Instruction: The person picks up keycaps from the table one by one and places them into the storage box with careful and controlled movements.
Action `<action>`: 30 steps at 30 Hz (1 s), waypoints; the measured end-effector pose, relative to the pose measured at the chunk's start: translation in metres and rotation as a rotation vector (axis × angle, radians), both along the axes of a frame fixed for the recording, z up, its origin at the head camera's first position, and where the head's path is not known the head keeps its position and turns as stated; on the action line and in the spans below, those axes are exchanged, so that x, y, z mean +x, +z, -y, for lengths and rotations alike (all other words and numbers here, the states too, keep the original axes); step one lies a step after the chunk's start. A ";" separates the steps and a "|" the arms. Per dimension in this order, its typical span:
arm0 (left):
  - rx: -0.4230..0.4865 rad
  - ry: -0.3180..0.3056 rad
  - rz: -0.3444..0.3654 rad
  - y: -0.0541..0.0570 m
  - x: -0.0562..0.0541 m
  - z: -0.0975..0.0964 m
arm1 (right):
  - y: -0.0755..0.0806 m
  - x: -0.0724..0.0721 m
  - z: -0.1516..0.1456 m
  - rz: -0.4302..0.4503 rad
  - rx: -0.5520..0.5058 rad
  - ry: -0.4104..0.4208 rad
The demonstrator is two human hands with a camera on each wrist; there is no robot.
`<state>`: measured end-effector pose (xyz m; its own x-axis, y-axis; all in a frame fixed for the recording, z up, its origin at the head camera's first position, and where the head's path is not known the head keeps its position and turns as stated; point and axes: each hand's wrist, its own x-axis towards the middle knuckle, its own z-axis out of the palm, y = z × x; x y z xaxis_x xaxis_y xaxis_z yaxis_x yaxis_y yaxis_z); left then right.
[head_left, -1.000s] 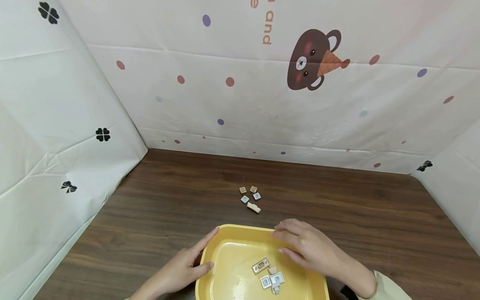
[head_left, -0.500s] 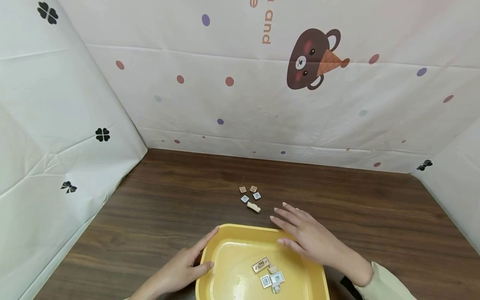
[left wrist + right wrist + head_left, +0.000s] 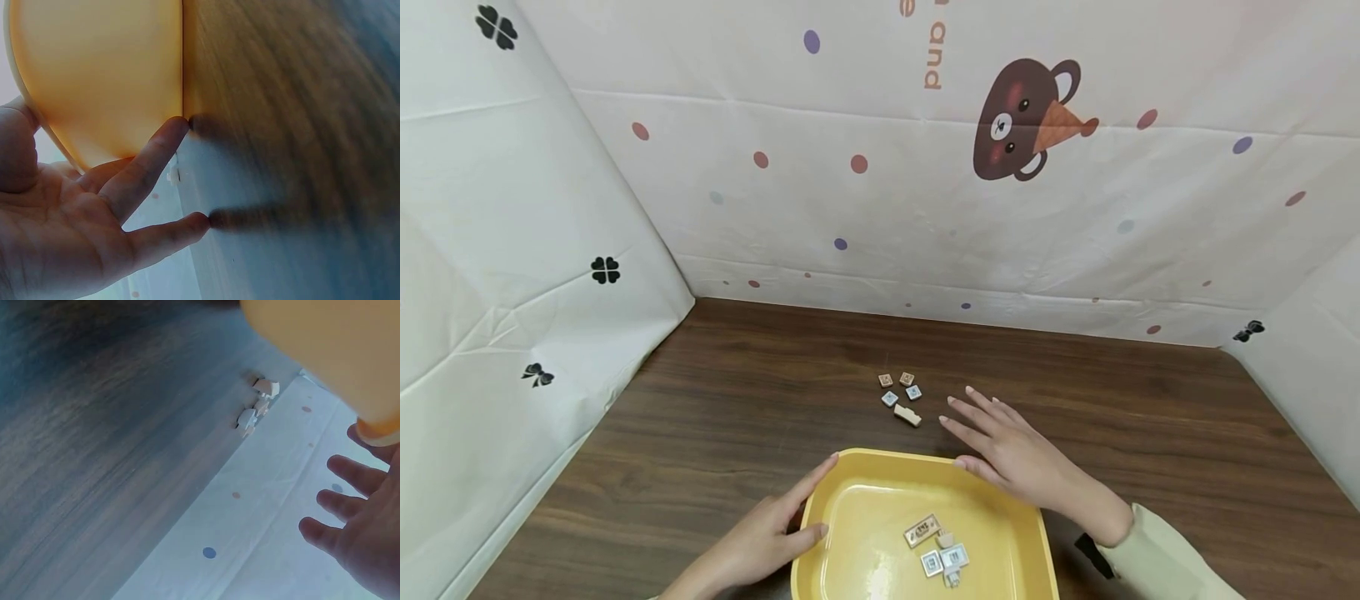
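Observation:
A yellow plastic tray (image 3: 853,583) stands on the table before me. My left hand (image 3: 760,533) holds its left wall, thumb over the rim inside and fingers along the outside; in the left wrist view two fingertips (image 3: 199,222) reach the tabletop. My right hand (image 3: 1018,454) hovers with fingers spread over the tray's far right corner, thumb close to the rim, nothing held. In the tray lie a rectangular tan printed piece (image 3: 922,531), a white square piece (image 3: 932,563) and other small white pieces (image 3: 954,556). Beyond the tray lies a cream notched piece (image 3: 907,415).
Several small square tiles, tan (image 3: 886,380) and pale blue (image 3: 890,399), lie behind the cream piece on the dark wooden table (image 3: 737,375). White printed cloth (image 3: 760,200) walls the back and sides. A black strap (image 3: 1093,556) shows by the right sleeve.
My right hand has moved away from the tray's far rim, forward and outward, and its fingers have straightened and spread. The left hand, tray and small pieces stay in place.

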<state>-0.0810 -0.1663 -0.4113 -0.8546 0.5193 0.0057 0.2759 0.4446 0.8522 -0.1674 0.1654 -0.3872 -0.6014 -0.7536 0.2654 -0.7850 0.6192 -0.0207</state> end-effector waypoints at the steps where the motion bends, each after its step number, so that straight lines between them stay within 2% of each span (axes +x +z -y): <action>1: 0.000 0.001 0.000 0.000 0.000 0.000 | 0.000 -0.001 0.000 -0.002 0.000 0.003; 11: -0.004 -0.001 -0.021 -0.002 0.001 0.000 | -0.006 -0.016 0.001 0.014 0.006 -0.001; 30: 0.006 -0.005 0.004 -0.002 0.001 0.001 | -0.016 -0.043 0.006 -0.014 0.009 0.014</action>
<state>-0.0804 -0.1674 -0.4132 -0.8519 0.5236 0.0056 0.2751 0.4383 0.8557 -0.2103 0.1595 -0.4035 -0.5869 -0.7643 0.2672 -0.7938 0.6081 -0.0043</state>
